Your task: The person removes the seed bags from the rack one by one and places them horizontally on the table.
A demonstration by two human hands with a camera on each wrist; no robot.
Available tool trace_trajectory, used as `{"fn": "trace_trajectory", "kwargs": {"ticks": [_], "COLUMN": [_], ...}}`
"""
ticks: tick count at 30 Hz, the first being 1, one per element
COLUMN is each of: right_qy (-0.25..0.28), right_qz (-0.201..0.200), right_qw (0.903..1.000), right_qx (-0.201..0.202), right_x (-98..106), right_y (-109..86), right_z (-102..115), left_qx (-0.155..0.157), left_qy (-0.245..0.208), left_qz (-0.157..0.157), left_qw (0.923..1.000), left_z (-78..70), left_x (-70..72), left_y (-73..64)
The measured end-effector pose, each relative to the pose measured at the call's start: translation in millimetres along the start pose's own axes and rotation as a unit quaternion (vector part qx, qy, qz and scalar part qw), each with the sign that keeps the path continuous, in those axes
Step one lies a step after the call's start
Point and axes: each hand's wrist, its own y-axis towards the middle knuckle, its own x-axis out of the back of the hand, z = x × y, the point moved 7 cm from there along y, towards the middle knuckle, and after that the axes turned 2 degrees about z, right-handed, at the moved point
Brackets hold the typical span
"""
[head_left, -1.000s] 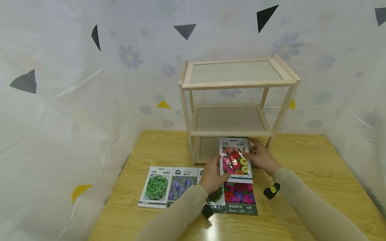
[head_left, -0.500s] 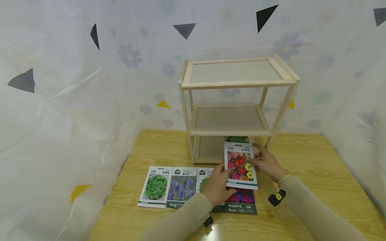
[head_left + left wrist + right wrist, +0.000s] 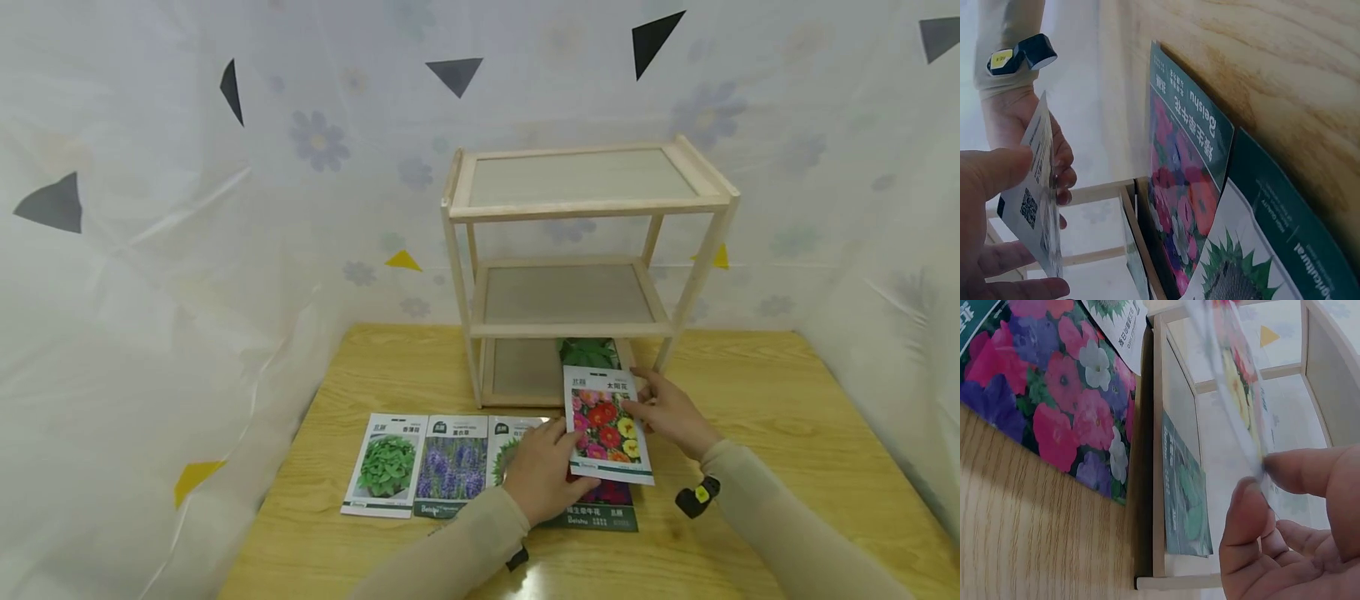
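A white seed packet with red, pink and yellow flowers (image 3: 603, 425) is tilted above the table in front of the rack. My right hand (image 3: 667, 412) pinches its right edge between thumb and fingers, which shows close up in the right wrist view. My left hand (image 3: 543, 475) is at its lower left edge, thumb on the back side and fingers on the front. Below it lies a petunia-like flower packet (image 3: 1179, 194), partly covered. Another packet with green leaves (image 3: 1188, 494) rests on the rack's lowest shelf.
A three-tier wooden rack (image 3: 573, 329) stands at the back of the table (image 3: 750, 400). Left of my left hand lie a green-leaf seed packet (image 3: 386, 467), a lavender packet (image 3: 453, 467) and a partly hidden sunflower packet (image 3: 1235, 269).
The red-flower packet has come down, toward me and slightly right, away from the rack. The leaf packet on the lowest shelf has come into sight. Both hands have moved along with it.
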Motion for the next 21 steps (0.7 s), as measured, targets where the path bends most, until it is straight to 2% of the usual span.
{"fn": "trace_trajectory", "kwargs": {"ticks": [5, 10, 15, 21], "right_qy": [-0.025, -0.031, -0.029, -0.016], "right_qz": [-0.009, -0.001, 0.012, 0.027], "right_qw": [0.9997, 0.9995, 0.9995, 0.9992], "right_qx": [0.001, 0.000, -0.006, -0.024], "right_x": [2, 2, 5, 8], "right_y": [-5.5, -14.3, -22.0, -31.0], "right_z": [-2, -2, -5, -12], "left_qx": [-0.008, -0.014, -0.022, -0.021], "left_qy": [0.011, 0.028, 0.027, 0.056], "left_qz": [0.017, 0.032, 0.048, 0.058], "left_qw": [0.9998, 0.9990, 0.9982, 0.9965], "left_z": [-5.8, -11.0, -22.1, -35.7], "left_x": [0.1, -2.8, -4.1, -10.7], "left_y": [-5.1, -13.2, -18.8, -20.3]}}
